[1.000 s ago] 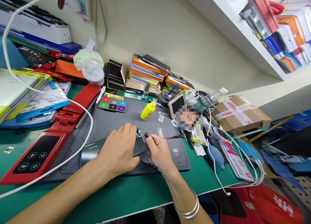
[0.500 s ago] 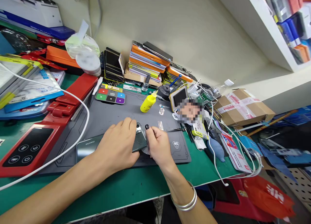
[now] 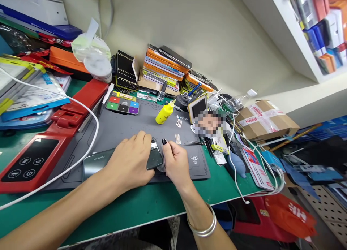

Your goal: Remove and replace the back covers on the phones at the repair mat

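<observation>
A dark, glossy Huawei phone [image 3: 155, 158] lies back up on the grey work mat [image 3: 124, 129], its camera block toward the right. My left hand [image 3: 132, 158] is wrapped over the phone from above, fingers along its far edge and thumb at the near side. At the phone's right end, my right hand [image 3: 176, 162] is closed in a pinch. A thin, see-through piece [image 3: 162, 167] shows between that hand and the phone; its kind is unclear, and the fingertips hide part of it. Behind them stands a yellow squeeze bottle [image 3: 164, 113] with a pointed tip.
A red device [image 3: 34, 159] with touch buttons lies left, a white cable [image 3: 93, 138] looping over it. Screen boxes [image 3: 164, 65] are stacked at the wall. Tweezers [image 3: 193, 142], a blue air blower [image 3: 238, 165] and a taped carton [image 3: 267, 120] are to the right.
The view has shifted slightly. Both hands keep their hold at the phone, and the see-through piece shows a little more beside the right fingers.
</observation>
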The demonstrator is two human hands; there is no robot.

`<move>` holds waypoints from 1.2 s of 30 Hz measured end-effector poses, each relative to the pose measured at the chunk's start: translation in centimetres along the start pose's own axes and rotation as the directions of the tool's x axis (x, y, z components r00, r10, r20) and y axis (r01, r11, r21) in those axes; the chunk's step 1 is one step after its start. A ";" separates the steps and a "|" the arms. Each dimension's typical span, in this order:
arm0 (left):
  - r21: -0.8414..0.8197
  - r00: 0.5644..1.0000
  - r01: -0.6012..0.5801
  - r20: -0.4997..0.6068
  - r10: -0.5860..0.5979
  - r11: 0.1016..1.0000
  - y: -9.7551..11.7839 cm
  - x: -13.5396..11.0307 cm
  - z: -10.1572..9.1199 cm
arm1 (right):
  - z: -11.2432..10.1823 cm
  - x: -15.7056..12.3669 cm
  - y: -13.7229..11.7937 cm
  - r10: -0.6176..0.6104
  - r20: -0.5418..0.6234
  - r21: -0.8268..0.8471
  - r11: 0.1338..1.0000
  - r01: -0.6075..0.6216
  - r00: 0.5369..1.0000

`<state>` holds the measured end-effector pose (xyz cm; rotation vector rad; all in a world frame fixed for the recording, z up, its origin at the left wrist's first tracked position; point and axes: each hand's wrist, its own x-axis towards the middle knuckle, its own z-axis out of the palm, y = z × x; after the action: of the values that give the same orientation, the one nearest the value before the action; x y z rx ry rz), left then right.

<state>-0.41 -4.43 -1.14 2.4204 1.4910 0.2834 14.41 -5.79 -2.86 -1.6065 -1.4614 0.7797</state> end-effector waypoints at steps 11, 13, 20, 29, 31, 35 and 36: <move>-0.029 1.000 0.009 0.003 -0.009 1.000 -0.3 0.4 -0.7 | -0.7 0.2 -0.7 0.140 0.217 0.029 0.988 -0.150 0.966; -0.032 1.000 0.002 0.012 -0.002 0.999 -0.4 0.3 -0.8 | -0.6 0.2 -0.7 0.131 0.220 0.004 0.991 -0.135 0.967; -0.039 0.999 -0.033 0.014 0.034 0.999 -0.4 0.1 -0.6 | -0.1 0.2 -0.9 0.100 0.123 -0.046 0.994 -0.095 0.987; -0.024 0.997 -0.070 0.028 0.071 0.997 -0.3 -0.2 -0.3 | -0.1 0.8 -0.8 0.149 0.135 0.050 0.986 -0.157 0.980; -0.029 0.995 -0.085 0.052 0.086 0.996 -0.4 -0.2 -0.3 | -0.2 1.0 -0.8 0.185 0.179 0.094 0.974 -0.204 0.966; -0.043 0.990 -0.118 0.079 0.121 0.992 -0.7 -0.3 -0.4 | -0.4 1.3 -0.9 0.224 0.216 0.117 0.960 -0.253 0.950; -0.046 0.988 -0.128 0.082 0.132 0.991 -0.8 -0.3 -0.4 | -0.5 1.4 -0.9 0.223 0.226 0.111 0.961 -0.252 0.948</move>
<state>-1.34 -4.32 -1.09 2.4689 1.2825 0.2331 14.55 -4.46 -1.72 -1.6514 -1.3374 1.1968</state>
